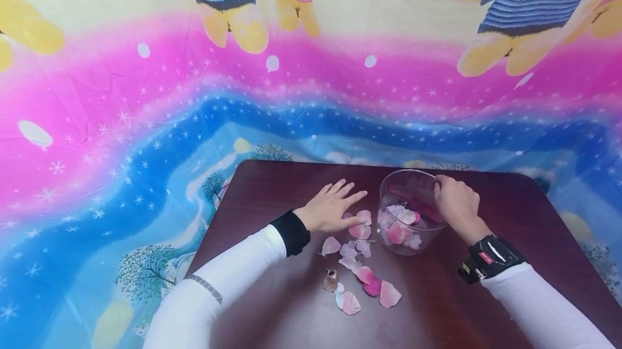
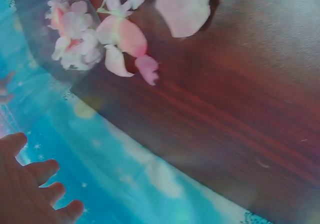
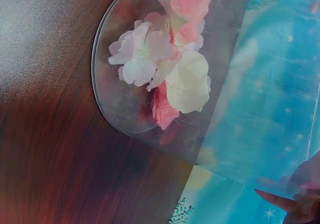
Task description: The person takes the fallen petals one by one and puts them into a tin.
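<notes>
A clear round tub (image 1: 430,242) stands on the table's right half, holding pink and white petals (image 1: 396,233). My right hand (image 1: 458,203) grips its rim at the right side, thumb and fingers curled over the edge. Through the tub's wall the right wrist view shows a white blossom (image 3: 140,54) and pink petals among the pile. Fingers spread, my left hand (image 1: 331,209) reaches over the table left of the tub, its thumb overlapping loose pale pink petals (image 1: 360,232). The left wrist view shows its outstretched fingers apart, with nothing between them.
More loose petals trail toward the table's front, among them a magenta petal (image 1: 372,287), a pink petal (image 1: 390,295) and a small brown piece (image 1: 331,281). The dark wooden table (image 1: 272,187) has rounded corners. Behind it hangs a printed cloth (image 1: 311,79) with bears and snowflakes.
</notes>
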`<action>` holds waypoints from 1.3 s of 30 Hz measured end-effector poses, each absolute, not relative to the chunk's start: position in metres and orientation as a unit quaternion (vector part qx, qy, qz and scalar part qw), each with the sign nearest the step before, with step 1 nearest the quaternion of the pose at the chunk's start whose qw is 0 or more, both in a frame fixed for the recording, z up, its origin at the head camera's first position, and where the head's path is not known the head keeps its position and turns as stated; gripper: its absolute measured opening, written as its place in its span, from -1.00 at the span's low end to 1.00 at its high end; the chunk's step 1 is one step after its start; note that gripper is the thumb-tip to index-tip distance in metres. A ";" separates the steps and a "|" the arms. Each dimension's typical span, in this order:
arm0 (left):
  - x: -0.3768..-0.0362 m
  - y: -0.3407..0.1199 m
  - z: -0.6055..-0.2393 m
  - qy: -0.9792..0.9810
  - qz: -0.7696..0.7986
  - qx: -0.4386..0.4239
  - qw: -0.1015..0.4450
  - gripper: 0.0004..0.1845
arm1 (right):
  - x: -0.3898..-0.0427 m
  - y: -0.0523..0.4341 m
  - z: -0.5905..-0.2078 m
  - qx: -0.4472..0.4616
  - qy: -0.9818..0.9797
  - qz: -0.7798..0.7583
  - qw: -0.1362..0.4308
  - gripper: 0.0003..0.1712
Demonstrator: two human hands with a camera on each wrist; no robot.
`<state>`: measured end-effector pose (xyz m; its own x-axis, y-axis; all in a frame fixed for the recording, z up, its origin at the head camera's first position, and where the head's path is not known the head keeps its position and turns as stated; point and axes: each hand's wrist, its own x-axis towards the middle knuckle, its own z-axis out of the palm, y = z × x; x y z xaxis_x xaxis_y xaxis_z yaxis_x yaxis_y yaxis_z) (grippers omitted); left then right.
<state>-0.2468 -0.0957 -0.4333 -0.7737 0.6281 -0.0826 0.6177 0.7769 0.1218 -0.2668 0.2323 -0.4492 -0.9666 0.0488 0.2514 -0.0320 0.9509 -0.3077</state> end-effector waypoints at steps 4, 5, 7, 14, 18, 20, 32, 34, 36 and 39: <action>-0.245 -0.102 -0.444 0.942 0.036 0.327 0.069 -0.22 | -0.267 0.233 -0.450 -0.005 -0.979 0.156 0.131 -0.68; -0.244 -0.104 -0.447 0.942 0.035 0.325 0.072 -0.22 | -0.267 0.233 -0.450 -0.006 -0.979 0.156 0.131 -0.69; -0.243 -0.108 -0.453 0.943 0.033 0.320 0.078 -0.21 | -0.268 0.233 -0.449 -0.005 -0.979 0.156 0.132 -0.69; -0.237 -0.120 -0.472 0.941 0.041 0.320 0.099 -0.21 | -0.268 0.233 -0.448 -0.005 -0.978 0.155 0.137 -0.70; -0.232 -0.126 -0.485 0.936 0.029 0.337 0.100 -0.20 | -0.269 0.233 -0.447 -0.004 -0.978 0.156 0.137 -0.69; -0.231 -0.128 -0.490 0.933 0.026 0.345 0.100 -0.19 | -0.268 0.233 -0.447 -0.005 -0.979 0.156 0.134 -0.69; -0.222 -0.128 -0.502 0.927 0.017 0.358 0.114 -0.25 | -0.269 0.233 -0.449 -0.006 -0.980 0.155 0.126 -0.68; -0.220 -0.127 -0.505 0.927 0.014 0.356 0.119 -0.31 | -0.269 0.233 -0.449 -0.006 -0.980 0.156 0.126 -0.69; -0.218 -0.126 -0.509 0.927 0.010 0.356 0.120 -0.36 | -0.269 0.233 -0.449 -0.006 -0.980 0.156 0.125 -0.69; -0.215 -0.125 -0.514 0.929 0.004 0.352 0.114 -0.48 | -0.269 0.232 -0.449 -0.005 -0.980 0.156 0.123 -0.69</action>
